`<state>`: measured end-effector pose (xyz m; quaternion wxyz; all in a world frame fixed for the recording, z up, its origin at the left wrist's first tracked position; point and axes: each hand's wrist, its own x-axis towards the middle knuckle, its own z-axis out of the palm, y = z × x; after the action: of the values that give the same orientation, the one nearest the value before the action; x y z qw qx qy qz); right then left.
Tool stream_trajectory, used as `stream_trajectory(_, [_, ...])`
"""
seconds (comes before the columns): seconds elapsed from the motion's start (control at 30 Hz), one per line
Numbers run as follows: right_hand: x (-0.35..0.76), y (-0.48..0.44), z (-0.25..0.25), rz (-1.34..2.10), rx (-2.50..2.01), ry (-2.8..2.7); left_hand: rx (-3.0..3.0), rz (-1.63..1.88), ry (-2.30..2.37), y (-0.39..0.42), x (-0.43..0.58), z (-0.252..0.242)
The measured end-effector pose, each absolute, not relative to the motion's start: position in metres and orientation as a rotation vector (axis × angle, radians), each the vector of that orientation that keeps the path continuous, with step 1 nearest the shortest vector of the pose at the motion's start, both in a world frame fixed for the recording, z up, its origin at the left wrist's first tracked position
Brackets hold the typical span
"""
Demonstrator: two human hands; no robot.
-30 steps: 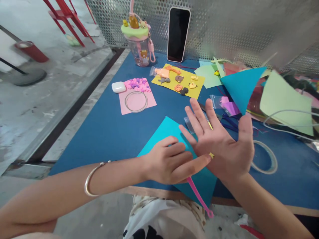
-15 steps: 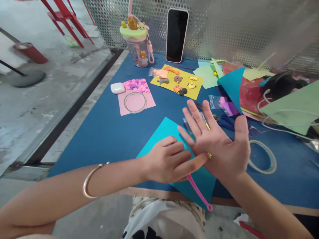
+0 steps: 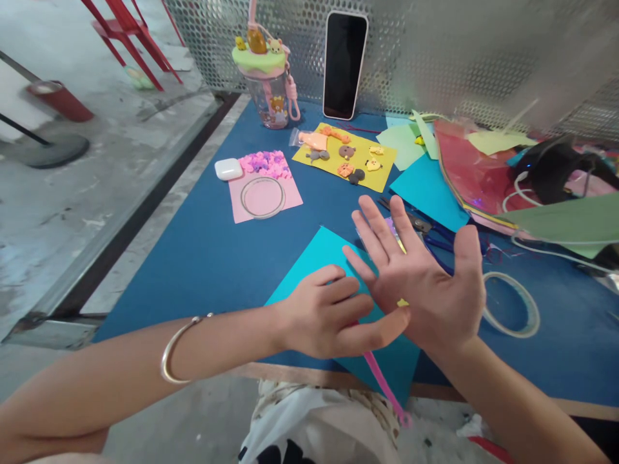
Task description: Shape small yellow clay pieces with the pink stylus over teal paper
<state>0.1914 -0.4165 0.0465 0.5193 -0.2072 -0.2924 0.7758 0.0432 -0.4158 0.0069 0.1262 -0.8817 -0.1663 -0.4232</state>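
Note:
My right hand (image 3: 420, 277) is held palm up over the table, fingers spread. On its palm lies a tiny yellow piece (image 3: 402, 302), which looks like modelling clay. My left hand (image 3: 333, 312) reaches across from the left, its index finger stretched to the palm just below the yellow piece. The other fingers are curled around a thin pink plastic stick (image 3: 382, 380) with a ring at its end; its upper part is hidden in the hand. Under both hands lies a bright blue sheet of paper (image 3: 304, 274).
Clay animal shapes lie on a yellow sheet (image 3: 309, 156). Pink and purple bits and a ring (image 3: 262, 217) rest on a pink sheet (image 3: 239, 209). A cup (image 3: 265, 96) and phone (image 3: 345, 64) stand behind. Pliers (image 3: 420, 223), a tape roll (image 3: 527, 309) and papers are right.
My left index finger has shifted slightly below the yellow piece. The pink stick's ringed end has dropped a little. A raised blue sheet at right now lies flat where a small bag of purple clay showed.

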Motion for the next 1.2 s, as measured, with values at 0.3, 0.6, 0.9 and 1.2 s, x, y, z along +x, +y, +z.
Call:
stream_trajectory(0.3, [0.189, -0.415, 0.044, 1.814, -0.546, -0.687, -2.623, -1.677, -0.437, -0.428, 0.047, 0.005])
stream_trajectory(0.6, [0.186, -0.416, 0.042, 1.756, -0.613, -0.664, -3.033, -1.918, -0.562, -0.427, 0.05, 0.01])
stream_trajectory(0.9, [0.185, -0.417, 0.042, 1.71, -0.608, -0.657, -3.058, -1.713, -0.718, -0.427, 0.051, 0.013])
stream_trajectory(1.2, [0.184, -0.417, 0.043, 1.707, -0.626, -0.66, -3.057, -1.675, -0.708, -0.425, 0.052, 0.012])
